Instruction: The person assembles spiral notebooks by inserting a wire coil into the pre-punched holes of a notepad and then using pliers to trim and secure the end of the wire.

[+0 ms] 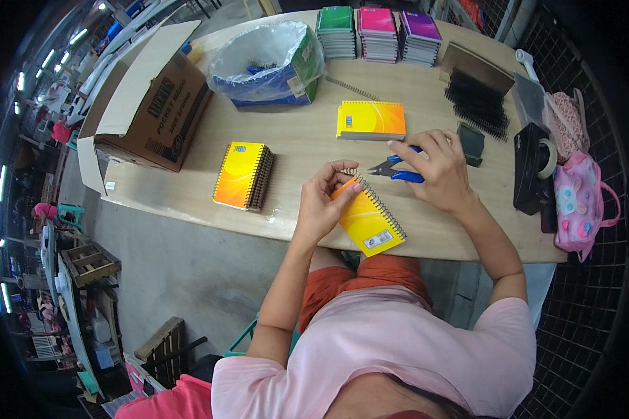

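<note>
My left hand (323,200) grips a yellow-orange spiral notebook (370,222) by its upper left corner, tilted at the table's front edge. A dark wire coil runs along the notebook's upper right side. In my right hand (440,170) is a pair of blue-handled wire cutters (400,167), their tips beside the coil's upper end. The cutters' jaws look slightly apart. Behind the hands lies a stack of yellow-orange notebooks (372,120) with no coil visible. To the left, a pile of spiral-bound yellow notebooks (243,176) rests on the table.
A cardboard box (154,105) stands far left, beside a plastic-lined bin (265,70). Green, pink and purple notebook stacks (377,35) line the back. A loose coil (351,88) lies near them. At right are black coils (476,103), a tape dispenser (532,171) and a pink pouch (579,206).
</note>
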Demonstrator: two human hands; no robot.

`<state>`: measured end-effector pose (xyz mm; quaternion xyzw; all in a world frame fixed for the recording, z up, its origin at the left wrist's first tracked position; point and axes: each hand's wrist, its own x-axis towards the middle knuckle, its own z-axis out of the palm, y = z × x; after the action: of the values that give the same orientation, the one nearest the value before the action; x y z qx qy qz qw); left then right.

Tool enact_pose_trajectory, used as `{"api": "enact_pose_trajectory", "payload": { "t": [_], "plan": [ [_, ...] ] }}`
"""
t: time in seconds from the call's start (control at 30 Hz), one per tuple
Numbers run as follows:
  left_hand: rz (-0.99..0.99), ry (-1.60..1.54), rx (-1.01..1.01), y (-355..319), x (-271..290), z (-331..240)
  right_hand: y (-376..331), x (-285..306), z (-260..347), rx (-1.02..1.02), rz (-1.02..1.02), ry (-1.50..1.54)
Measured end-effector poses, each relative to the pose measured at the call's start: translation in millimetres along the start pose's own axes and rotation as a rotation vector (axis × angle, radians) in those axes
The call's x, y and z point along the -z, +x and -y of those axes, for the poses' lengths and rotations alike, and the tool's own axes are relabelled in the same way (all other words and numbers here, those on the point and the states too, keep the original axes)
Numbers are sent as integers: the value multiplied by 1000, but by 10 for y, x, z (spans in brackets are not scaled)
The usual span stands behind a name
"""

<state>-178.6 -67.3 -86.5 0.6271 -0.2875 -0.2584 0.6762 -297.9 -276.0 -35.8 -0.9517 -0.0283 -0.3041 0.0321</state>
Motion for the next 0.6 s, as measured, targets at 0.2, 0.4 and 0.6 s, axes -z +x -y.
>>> {"api": "enact_pose_trajectory", "payload": {
  "t": [0.2,0.4,0.6],
  "plan": [
    [-6,37,43,12,15,-4,3,-46,24,120,-61,-75],
    [-17,58,66,8,9,4,-1,-84,27,170,-65,-109],
    [-122,207,-97,-37,-127,2,-67,-124,13,-212,354,395]
  ]
}}
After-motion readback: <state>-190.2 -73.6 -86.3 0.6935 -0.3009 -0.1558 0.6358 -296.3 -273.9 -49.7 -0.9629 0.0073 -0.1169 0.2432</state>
